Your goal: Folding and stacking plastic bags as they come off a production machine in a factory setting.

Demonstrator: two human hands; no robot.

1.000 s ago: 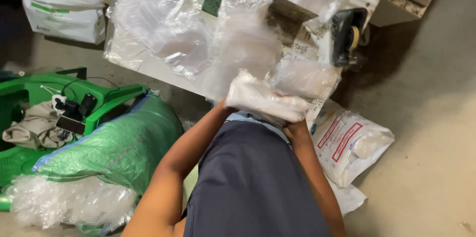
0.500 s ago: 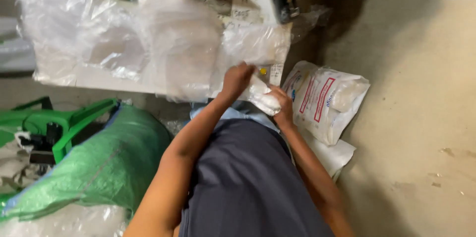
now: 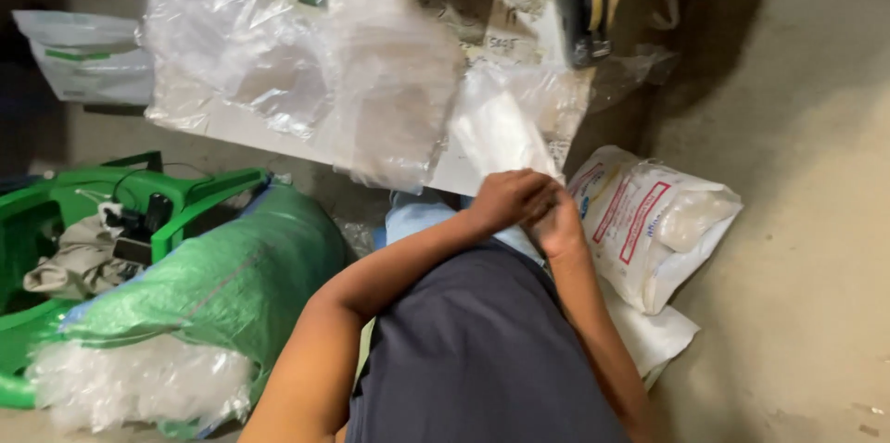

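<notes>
My left hand [image 3: 510,197] and my right hand [image 3: 561,225] are pressed together at the near edge of the white table [image 3: 232,123]. Both are closed on the near end of a clear plastic bag with white contents [image 3: 501,123], which lies on the table and reaches away from me. The fingers are curled, so the exact grip is hidden. My dark shirt fills the lower middle of the view.
Several clear plastic bags [image 3: 389,100] cover the table, and a black tape dispenser [image 3: 584,3] stands at its far right. A white printed sack [image 3: 649,221] lies on the concrete floor to the right. To the left are a green woven sack [image 3: 232,285] and a green plastic chair [image 3: 56,211].
The hands have come down from chest height to the table edge, and the bag they carried now lies on the table. The view has swung left and lower.
</notes>
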